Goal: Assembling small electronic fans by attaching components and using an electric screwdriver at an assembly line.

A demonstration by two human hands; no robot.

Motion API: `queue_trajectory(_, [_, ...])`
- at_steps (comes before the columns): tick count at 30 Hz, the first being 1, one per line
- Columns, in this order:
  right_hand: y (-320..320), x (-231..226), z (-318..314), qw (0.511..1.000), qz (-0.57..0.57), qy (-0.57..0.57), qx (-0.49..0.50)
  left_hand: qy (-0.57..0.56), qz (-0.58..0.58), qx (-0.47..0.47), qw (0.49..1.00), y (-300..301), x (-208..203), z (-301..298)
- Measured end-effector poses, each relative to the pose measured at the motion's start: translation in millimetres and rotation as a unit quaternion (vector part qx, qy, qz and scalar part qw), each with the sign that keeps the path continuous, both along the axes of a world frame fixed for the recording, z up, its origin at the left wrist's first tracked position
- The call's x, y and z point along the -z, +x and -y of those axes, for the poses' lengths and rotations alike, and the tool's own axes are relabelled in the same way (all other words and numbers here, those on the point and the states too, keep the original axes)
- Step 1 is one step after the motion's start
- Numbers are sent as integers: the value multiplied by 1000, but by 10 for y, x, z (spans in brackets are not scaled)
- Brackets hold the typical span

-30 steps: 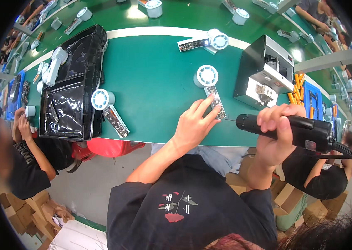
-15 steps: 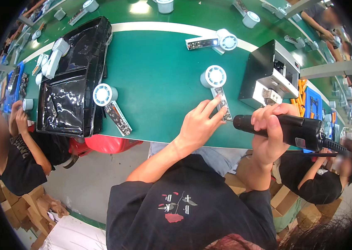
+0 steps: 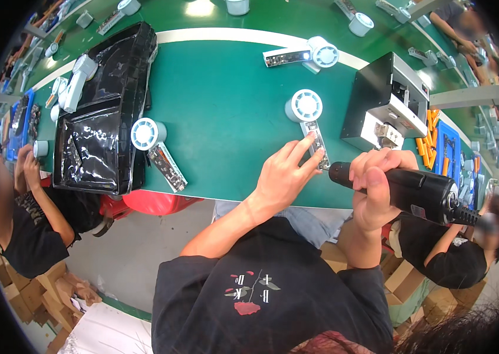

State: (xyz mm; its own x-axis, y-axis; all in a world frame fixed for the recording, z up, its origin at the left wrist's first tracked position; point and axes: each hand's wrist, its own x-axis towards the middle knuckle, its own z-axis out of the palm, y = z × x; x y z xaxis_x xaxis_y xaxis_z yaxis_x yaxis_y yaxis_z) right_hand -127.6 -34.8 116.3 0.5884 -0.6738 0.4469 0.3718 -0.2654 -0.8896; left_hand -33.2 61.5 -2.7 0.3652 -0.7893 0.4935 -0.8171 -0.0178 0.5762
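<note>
A light-blue handheld fan (image 3: 306, 106) lies on the green bench, its round head away from me and its open handle showing a circuit board (image 3: 318, 141). My left hand (image 3: 285, 175) steadies the handle, thumb and fingers closed about the board. In my right hand (image 3: 383, 183) is a black electric screwdriver (image 3: 420, 192), gripped around its body and held nearly level. Its nose points left at the near end of the handle; whether the bit touches a screw is too small to make out. The cord leaves its rear end on the right.
Another opened fan (image 3: 149, 134) lies left, beside a black plastic-lined tray (image 3: 93, 144); one more fan (image 3: 324, 54) lies behind. A black-and-white machine (image 3: 388, 106) stands right, near orange handle parts (image 3: 426, 147) and a blue tray (image 3: 449, 144). Co-workers sit on both sides.
The screwdriver's rear end has dipped slightly, and my right hand has turned a little with it. My left hand stays on the fan's handle. The whole view has shifted slightly.
</note>
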Motion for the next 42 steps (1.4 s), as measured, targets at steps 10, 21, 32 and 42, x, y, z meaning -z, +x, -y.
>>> queue_trajectory(10, [-260,-577,753,986,93,44,133,-10,-9,1,1000,5,-19,23])
queue_trajectory(21, [-265,-423,1014,980,83,67,167,-15,-12,5,1000,13,-32,31])
queue_trajectory(32, [-99,-195,311,991,64,95,68,-15,-20,8,1000,28,-38,34])
queue_trajectory(42, [-54,-105,312,995,7,79,67,-10,-12,11,1000,17,-8,35])
